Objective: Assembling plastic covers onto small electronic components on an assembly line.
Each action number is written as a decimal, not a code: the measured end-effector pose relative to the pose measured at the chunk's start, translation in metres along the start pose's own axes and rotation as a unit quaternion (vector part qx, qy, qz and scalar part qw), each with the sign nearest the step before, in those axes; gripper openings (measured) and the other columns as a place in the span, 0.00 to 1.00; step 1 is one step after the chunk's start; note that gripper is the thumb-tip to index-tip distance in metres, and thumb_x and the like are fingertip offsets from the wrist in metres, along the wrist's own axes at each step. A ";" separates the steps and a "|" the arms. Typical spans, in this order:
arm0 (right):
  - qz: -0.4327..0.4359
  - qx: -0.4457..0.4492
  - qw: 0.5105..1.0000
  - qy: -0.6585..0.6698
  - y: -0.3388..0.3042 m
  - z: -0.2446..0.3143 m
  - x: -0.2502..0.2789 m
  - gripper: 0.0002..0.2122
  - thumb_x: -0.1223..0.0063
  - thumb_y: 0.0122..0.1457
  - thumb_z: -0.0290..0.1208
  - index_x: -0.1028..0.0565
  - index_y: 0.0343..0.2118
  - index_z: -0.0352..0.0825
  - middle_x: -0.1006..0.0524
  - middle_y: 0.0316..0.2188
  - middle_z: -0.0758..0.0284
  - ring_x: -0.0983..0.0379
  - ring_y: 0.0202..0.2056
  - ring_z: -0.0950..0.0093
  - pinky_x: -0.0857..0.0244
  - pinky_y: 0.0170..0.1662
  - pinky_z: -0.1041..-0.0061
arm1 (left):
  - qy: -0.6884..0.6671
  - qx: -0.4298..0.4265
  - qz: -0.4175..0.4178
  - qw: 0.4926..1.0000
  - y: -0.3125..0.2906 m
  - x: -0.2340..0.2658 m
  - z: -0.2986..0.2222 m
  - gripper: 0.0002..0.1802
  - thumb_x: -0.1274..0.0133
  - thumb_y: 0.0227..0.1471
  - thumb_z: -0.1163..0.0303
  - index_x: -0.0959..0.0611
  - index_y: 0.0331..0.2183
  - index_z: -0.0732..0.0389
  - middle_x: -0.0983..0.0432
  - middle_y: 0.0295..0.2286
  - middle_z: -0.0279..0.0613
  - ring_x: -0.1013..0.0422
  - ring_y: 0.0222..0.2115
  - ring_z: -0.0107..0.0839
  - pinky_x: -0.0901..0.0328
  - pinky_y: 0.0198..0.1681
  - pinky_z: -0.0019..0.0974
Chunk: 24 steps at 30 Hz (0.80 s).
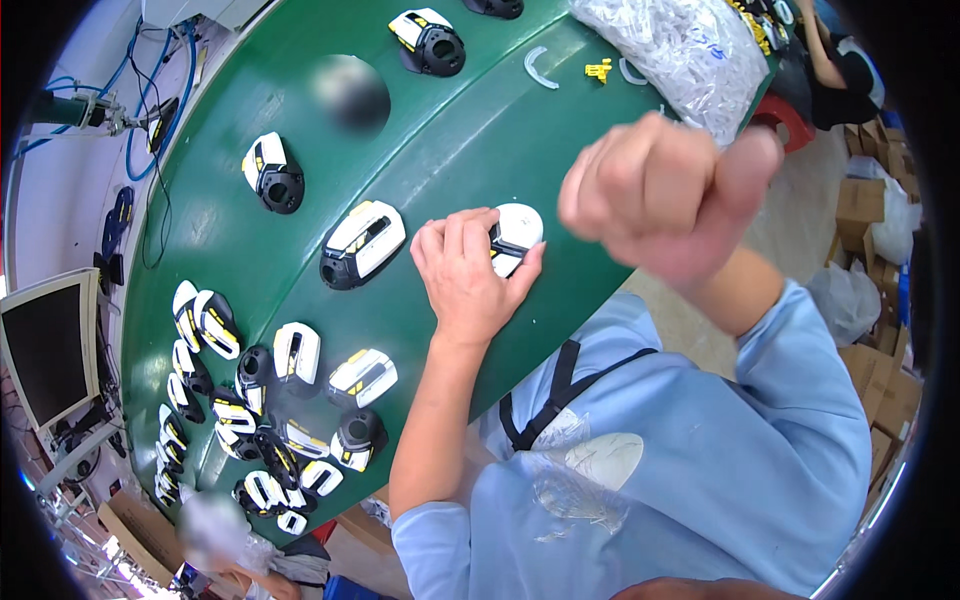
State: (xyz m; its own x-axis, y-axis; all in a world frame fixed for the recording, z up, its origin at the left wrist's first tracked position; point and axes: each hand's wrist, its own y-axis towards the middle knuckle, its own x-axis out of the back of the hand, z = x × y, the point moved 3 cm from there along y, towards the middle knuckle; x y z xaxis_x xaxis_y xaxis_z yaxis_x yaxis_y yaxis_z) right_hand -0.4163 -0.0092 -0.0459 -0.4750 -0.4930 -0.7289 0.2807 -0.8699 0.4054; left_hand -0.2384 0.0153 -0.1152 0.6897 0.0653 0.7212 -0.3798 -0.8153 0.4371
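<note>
My left hand (pixel 468 265) lies over a white-and-black plastic shell (pixel 520 226) on the green table, its fingers and thumb wrapped round the sides. Part of that shell is hidden under the fingers. Raised to the right, above the table's near edge, my right hand (pixel 665 195) is curled in a fist with the thumb standing out. It is blurred, and nothing shows in it. Just left of my left hand sits another white-and-black shell (pixel 364 243) with yellow marks and a long slot.
Similar shells (pixel 273 174) stand farther off, with a cluster of several (pixel 297 355) at the left. A clear bag of translucent parts (pixel 685 55) lies at the far right beside a yellow piece (pixel 598 71) and a curved strip (pixel 540 68). A monitor (pixel 50 345) stands beyond the left edge.
</note>
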 end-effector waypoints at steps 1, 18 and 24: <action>-0.027 0.140 0.922 -0.360 -0.018 -0.037 0.019 0.12 0.45 0.73 0.32 0.25 0.30 0.34 0.27 0.23 0.68 0.33 0.24 0.74 0.37 0.29 0.72 | 0.001 0.000 0.005 1.000 -0.002 -0.001 -0.001 0.31 0.24 0.41 0.55 0.17 0.44 0.59 0.21 0.41 0.41 0.29 0.44 0.48 0.38 0.52 0.51; -0.203 -0.079 0.929 -0.298 -0.090 -0.026 0.062 0.24 0.62 0.82 0.45 0.38 0.25 0.37 0.44 0.20 0.75 0.49 0.22 0.81 0.52 0.27 0.75 | 0.125 0.165 -0.087 0.974 0.039 0.141 0.091 0.31 0.25 0.51 0.56 0.16 0.49 0.67 0.18 0.45 0.54 0.24 0.47 0.50 0.31 0.53 0.51; -0.149 -0.057 0.881 -0.446 -0.091 -0.024 0.065 0.23 0.52 0.76 0.38 0.30 0.22 0.31 0.29 0.21 0.66 0.35 0.23 0.75 0.41 0.29 0.71 | 0.303 0.052 -0.055 0.950 0.084 0.146 0.146 0.25 0.30 0.57 0.56 0.14 0.49 0.62 0.19 0.43 0.52 0.28 0.51 0.52 0.33 0.55 0.49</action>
State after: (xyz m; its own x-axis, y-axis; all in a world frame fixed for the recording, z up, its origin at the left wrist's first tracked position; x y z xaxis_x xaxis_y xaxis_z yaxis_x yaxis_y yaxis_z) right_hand -0.4529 0.0381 -0.1431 -0.9937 -0.1002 -0.0498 0.0902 -0.9806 0.1739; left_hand -0.0797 -0.1271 -0.0515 0.2284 0.4473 0.8647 -0.2417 -0.8343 0.4954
